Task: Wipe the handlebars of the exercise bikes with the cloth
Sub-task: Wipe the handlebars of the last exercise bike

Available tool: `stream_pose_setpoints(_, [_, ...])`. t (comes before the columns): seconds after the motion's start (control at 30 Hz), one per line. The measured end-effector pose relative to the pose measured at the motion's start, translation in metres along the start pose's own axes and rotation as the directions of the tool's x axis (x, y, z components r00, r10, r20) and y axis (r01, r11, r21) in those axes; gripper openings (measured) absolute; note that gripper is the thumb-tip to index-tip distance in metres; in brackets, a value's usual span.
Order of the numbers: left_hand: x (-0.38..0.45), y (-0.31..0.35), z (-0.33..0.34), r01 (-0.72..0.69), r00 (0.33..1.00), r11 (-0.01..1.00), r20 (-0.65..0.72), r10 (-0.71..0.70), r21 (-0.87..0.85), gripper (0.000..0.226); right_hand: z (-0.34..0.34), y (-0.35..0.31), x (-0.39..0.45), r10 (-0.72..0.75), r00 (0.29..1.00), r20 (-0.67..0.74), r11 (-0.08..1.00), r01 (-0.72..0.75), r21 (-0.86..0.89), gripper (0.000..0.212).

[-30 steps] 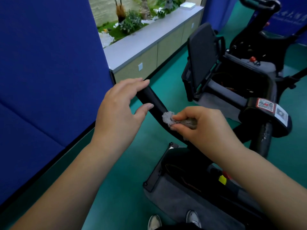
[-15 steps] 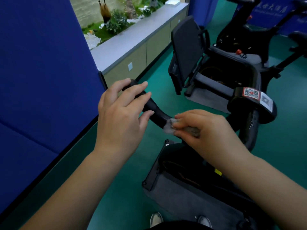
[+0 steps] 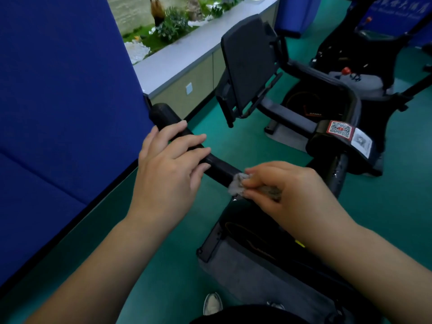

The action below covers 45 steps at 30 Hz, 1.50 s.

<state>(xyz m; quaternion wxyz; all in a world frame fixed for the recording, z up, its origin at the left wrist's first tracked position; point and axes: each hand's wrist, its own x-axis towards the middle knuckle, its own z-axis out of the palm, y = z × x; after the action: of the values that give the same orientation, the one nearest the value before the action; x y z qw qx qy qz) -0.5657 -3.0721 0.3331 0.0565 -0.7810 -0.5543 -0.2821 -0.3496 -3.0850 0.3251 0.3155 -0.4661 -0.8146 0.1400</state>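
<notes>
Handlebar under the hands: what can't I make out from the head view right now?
- Handlebar: the stretch under the left hand is covered, so its cleanliness is unknown.
- Cloth: mostly bunched inside the right hand; its size is hidden.
- QR labels: too blurred to read.
- Far bike: cut off by the top edge.

My right hand (image 3: 289, 190) covers most of the cloth (image 3: 237, 186); only a crumpled end shows past my fingertips. It also hides the handlebar (image 3: 219, 168) where the bar meets the post. My left hand (image 3: 168, 169) covers the bar's middle, so I can't tell how far the fingers wrap underneath. White lettering on the blue banner (image 3: 395, 7) is blurred, cut off at the top edge. QR sticker (image 3: 340, 129) too small to read. My shoes (image 3: 211, 304) are half hidden.
</notes>
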Motion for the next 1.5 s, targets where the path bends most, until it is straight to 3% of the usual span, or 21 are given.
stream_pose_setpoints(0.13, [-0.005,0.015,0.005,0.110,0.994,0.994,-0.019,-0.110,0.011,0.024,-0.016,0.012,-0.017,0.009,1.000,0.020,1.000,-0.009,-0.009,0.017])
stream_pose_setpoints(0.33, [-0.017,0.043,0.011,0.216,0.976,0.976,-0.028,-0.215,0.036,0.025,0.007,0.006,0.016,-0.143,0.990,-0.009,0.987,0.144,0.076,0.010])
stream_pose_setpoints(0.5, [-0.022,0.071,0.014,0.286,0.958,0.958,-0.022,-0.286,0.009,0.024,-0.020,0.029,-0.007,-0.204,0.972,0.116,0.976,0.192,0.100,0.012])
stream_pose_setpoints(0.63, [-0.026,0.098,0.018,0.333,0.943,0.943,-0.015,-0.334,-0.007,0.025,-0.055,0.051,-0.032,-0.337,0.920,0.198,0.940,0.340,0.022,0.008])
stream_pose_setpoints(0.83, [-0.030,0.130,0.026,0.378,0.925,0.925,-0.041,-0.379,-0.015,0.025,-0.034,0.055,-0.031,-0.321,0.946,0.038,0.942,0.315,0.120,0.016])
stream_pose_setpoints(1.03, [-0.033,0.139,0.022,0.384,0.923,0.923,-0.006,-0.385,-0.026,0.027,-0.045,0.079,-0.046,-0.360,0.933,-0.003,0.928,0.359,0.100,0.011])
stream_pose_setpoints(1.23, [-0.028,0.136,0.023,0.360,0.933,0.931,0.017,-0.359,-0.060,0.026,-0.063,0.106,-0.043,-0.144,0.982,-0.125,0.987,0.151,0.050,0.012])
stream_pose_setpoints(1.5, [-0.028,0.139,0.030,0.299,0.953,0.952,0.070,-0.295,-0.062,0.024,-0.033,0.071,-0.055,-0.282,0.950,-0.135,0.945,0.299,0.131,0.012])
